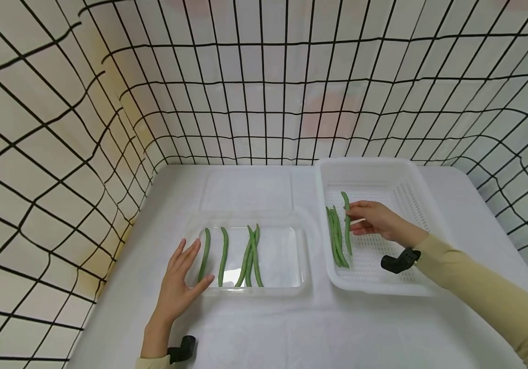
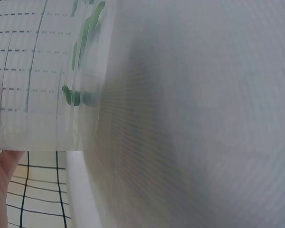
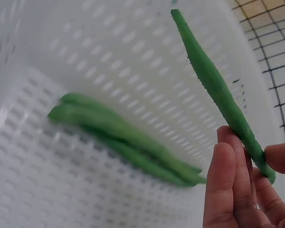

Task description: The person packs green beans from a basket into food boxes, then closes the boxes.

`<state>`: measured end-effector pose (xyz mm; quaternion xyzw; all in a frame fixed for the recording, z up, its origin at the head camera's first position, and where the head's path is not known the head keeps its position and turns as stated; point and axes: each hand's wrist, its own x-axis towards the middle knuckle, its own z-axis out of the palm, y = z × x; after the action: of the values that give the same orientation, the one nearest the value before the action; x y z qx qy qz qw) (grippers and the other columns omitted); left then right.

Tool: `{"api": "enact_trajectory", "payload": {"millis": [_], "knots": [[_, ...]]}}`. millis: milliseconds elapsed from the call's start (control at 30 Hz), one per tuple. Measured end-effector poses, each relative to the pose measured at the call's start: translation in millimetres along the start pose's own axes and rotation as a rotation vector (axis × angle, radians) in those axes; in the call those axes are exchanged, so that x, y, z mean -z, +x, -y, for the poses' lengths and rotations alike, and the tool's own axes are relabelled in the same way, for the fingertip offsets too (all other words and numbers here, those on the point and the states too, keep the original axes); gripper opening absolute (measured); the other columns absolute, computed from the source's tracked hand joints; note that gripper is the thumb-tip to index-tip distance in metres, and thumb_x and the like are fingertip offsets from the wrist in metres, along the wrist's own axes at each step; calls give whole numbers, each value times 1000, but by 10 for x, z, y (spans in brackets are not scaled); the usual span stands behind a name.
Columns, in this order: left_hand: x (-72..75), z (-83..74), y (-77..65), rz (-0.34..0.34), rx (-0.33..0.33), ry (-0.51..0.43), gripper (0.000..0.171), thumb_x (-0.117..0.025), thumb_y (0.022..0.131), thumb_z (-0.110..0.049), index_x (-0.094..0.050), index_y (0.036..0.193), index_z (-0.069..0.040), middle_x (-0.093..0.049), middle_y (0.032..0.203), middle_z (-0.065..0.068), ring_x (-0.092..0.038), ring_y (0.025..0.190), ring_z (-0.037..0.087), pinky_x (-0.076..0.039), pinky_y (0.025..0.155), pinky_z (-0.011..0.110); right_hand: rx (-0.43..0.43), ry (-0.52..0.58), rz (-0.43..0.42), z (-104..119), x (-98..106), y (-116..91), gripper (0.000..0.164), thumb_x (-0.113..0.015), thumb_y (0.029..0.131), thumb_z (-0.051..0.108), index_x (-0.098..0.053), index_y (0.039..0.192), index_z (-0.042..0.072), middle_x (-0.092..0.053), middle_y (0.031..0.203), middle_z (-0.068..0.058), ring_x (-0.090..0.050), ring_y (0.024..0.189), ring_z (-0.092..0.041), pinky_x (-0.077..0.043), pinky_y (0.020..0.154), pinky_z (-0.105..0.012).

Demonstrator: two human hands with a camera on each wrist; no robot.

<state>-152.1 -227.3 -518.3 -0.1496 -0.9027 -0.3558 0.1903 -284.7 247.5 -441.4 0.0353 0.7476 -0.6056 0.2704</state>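
Observation:
Between thumb and fingertips, my right hand (image 1: 372, 220) pinches one green bean (image 3: 213, 85) over the white perforated basket (image 1: 377, 285). Several more green beans (image 3: 123, 137) lie bunched on the basket floor, along its left side in the head view. My left hand (image 1: 178, 287) is at the left end of a clear plastic container (image 1: 287, 291), fingers spread and holding nothing. Inside that container several green beans (image 1: 224, 256) lie lengthwise, two apart and the others crossing in a cluster. Through the container wall, the left wrist view shows some beans (image 2: 76, 97).
A white cloth (image 1: 338, 328) covers the table beneath both containers. Black wire grid (image 1: 264, 97) rises behind and on both sides. A faint clear lid-like sheet (image 1: 245, 189) lies behind the clear container. Dark wrist cameras (image 1: 400, 261) sit on both wrists.

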Motion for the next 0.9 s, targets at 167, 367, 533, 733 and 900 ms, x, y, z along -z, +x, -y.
{"api": "enact_trajectory", "payload": {"millis": [167, 367, 533, 733, 900], "knots": [[0, 2, -6, -7, -2, -5, 84, -81, 73, -29, -41, 145, -10, -43, 145, 3, -19, 140, 27, -25, 97, 67, 18, -23, 1, 188, -90, -57, 55, -56, 97, 24, -35, 137, -7, -61, 103, -12, -67, 77, -19, -55, 73, -32], [0, 1, -5, -7, -1, -3, 84, -81, 73, -29, -41, 145, -11, -42, 145, 3, -19, 140, 27, -25, 97, 67, 44, -14, 41, 368, -272, -161, 58, -57, 96, 22, -33, 139, -7, -61, 102, -9, -67, 76, -17, -55, 73, -31], [7, 4, -2, -8, 0, 0, 84, -81, 74, -30, -41, 145, -11, -42, 145, 3, -19, 140, 27, -24, 97, 67, 48, 10, 68, 422, -486, -119, 51, -57, 96, 20, -39, 135, -7, -60, 99, -9, -66, 70, -15, -55, 72, -32], [14, 5, -5, -12, 0, 0, 85, -81, 73, -29, -40, 146, -13, -43, 145, 3, -20, 140, 28, -25, 97, 67, 68, 14, 142, 445, -804, 17, 46, -56, 96, 17, -42, 132, -8, -60, 103, -14, -67, 73, -18, -55, 71, -33], [13, -2, -4, -10, -2, -3, 84, -81, 73, -30, -41, 145, -11, -42, 145, 3, -19, 140, 28, -25, 96, 68, 60, 7, 197, 463, -1066, 83, 42, -56, 95, 14, -45, 129, -8, -60, 104, -19, -69, 77, -24, -55, 72, -37]]}}
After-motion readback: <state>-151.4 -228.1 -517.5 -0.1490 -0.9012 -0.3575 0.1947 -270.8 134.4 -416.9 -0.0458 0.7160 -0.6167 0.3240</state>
